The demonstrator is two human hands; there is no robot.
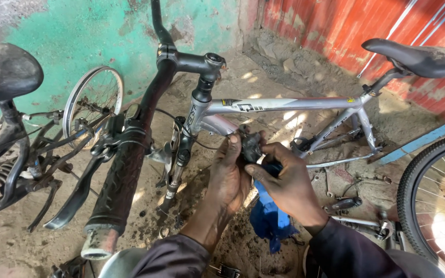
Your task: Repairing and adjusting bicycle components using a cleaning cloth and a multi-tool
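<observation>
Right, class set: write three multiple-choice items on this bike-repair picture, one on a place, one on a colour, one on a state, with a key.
1. Where does the silver bike frame stand?
A. hung on the wall
B. on the dirt ground, beyond the hands
C. on a table

2. What colour is the cloth under the hands?
A. blue
B. yellow
C. white

3. How is the small black part held?
A. it lies alone on the ground
B. by the left hand only
C. by both hands together

Key:
1 B, the frame rests on the dirt ground behind the hands.
2 A, blue cloth hangs below the right hand.
3 C, the left hand cups the part while the right hand's fingers press on it.
</observation>
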